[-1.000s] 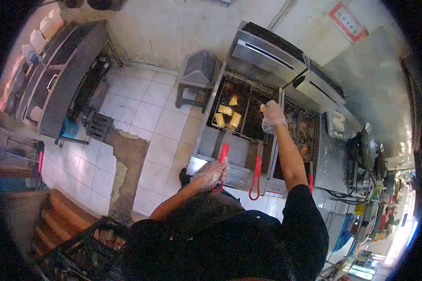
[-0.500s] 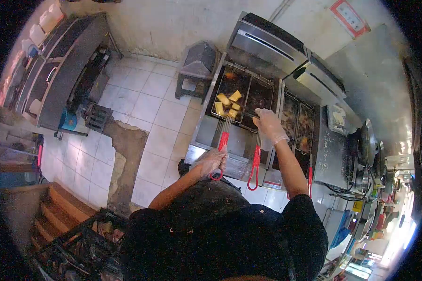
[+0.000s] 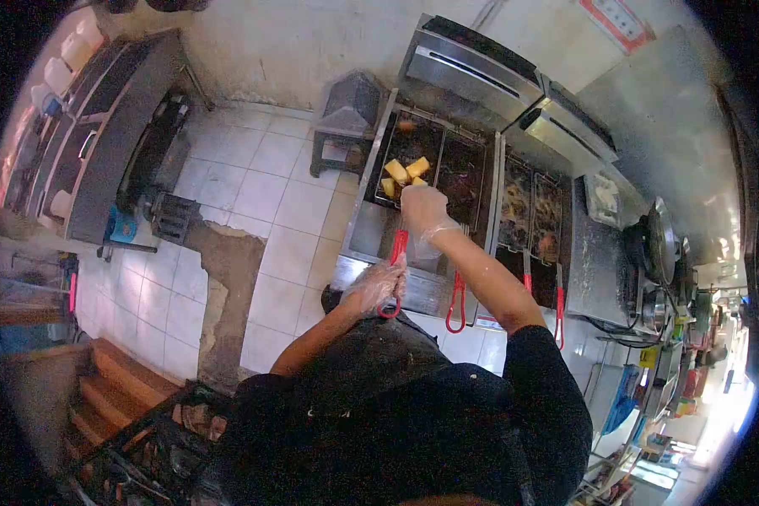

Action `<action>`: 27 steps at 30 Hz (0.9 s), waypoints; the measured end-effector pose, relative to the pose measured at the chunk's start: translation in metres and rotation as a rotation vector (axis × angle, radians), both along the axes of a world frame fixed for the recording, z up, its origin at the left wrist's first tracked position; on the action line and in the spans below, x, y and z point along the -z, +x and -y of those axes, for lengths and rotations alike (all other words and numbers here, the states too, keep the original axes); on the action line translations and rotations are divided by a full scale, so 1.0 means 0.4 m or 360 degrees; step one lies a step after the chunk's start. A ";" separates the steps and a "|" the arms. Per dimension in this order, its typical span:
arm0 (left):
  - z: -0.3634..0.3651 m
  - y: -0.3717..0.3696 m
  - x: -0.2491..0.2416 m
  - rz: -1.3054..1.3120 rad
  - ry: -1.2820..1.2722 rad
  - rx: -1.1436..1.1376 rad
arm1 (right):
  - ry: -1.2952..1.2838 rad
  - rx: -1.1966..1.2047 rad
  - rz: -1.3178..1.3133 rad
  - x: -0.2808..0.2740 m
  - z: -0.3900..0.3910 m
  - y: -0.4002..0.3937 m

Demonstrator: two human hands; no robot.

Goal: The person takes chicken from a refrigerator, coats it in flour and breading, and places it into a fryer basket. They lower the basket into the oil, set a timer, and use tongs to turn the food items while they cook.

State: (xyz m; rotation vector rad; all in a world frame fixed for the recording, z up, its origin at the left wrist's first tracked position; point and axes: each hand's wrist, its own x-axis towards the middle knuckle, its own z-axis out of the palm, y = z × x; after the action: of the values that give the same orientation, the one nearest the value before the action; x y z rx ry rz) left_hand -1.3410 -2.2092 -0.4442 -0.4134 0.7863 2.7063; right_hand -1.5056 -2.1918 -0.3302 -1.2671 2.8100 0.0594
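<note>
My left hand [image 3: 380,285], in a clear plastic glove, is wrapped round the red handle [image 3: 398,244] of a fryer basket. Several yellow block-shaped food pieces [image 3: 396,171] lie in that basket [image 3: 433,143], in the left part of the fryer. Also gloved, my right hand [image 3: 424,208] is closed above the front of the basket, just beyond the red handle. It covers part of the nearest pieces, and whatever its fingers hold is hidden. A second red-handled basket [image 3: 468,175] sits alongside to the right, its handle [image 3: 455,305] pointing towards me.
Further right, a second fryer [image 3: 528,207] holds two more baskets with red handles. Beyond it are a tray of pale food [image 3: 602,203] and a metal pan [image 3: 661,241]. A dark stool-like stand [image 3: 347,121] is left of the fryer. Wooden steps [image 3: 126,379] are at lower left.
My right hand has moved left, from above the second basket to the front of the basket with the yellow pieces. The pieces have shifted slightly. My left hand stays on the handle.
</note>
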 end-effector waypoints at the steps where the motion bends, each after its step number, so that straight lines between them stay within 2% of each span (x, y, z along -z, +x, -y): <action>1: 0.001 0.003 -0.020 -0.0005 0.0003 -0.0012 | -0.0022 0.0032 -0.0036 0.010 0.003 0.005; 3: 0.007 0.003 -0.045 0.0054 -0.0070 0.0010 | 0.0014 0.0001 -0.0053 0.016 -0.009 -0.003; 8: -0.006 0.000 0.020 -0.0029 -0.0048 -0.0034 | -0.0040 -0.0088 -0.0127 -0.040 -0.081 -0.052; 10: -0.012 -0.005 0.047 -0.0080 -0.0066 -0.0033 | -0.0129 0.0030 -0.0020 -0.070 -0.115 -0.069; 12: -0.010 -0.018 0.079 0.0090 0.0216 0.0031 | -0.0151 0.0042 -0.0042 -0.048 -0.148 -0.104; 15: -0.009 -0.017 0.063 0.0013 -0.0025 0.0012 | -0.0156 0.0052 -0.0050 -0.033 -0.167 -0.113; 19: -0.007 -0.018 0.043 0.0059 -0.0058 0.0055 | -0.0196 0.0130 0.0085 0.011 -0.156 -0.095; 25: -0.006 -0.014 0.046 0.0071 -0.0021 -0.0002 | -0.0272 0.0142 0.0028 0.020 -0.164 -0.089; 27: -0.006 -0.012 0.057 0.0019 0.0142 0.0026 | -0.0264 0.0181 0.0021 0.011 -0.165 -0.087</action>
State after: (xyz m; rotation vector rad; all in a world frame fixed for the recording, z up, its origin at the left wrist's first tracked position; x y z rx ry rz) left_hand -1.3457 -2.2068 -0.4671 -0.4008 0.6595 2.7091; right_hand -1.5402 -2.1257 -0.3347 -1.1281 2.9210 -0.1899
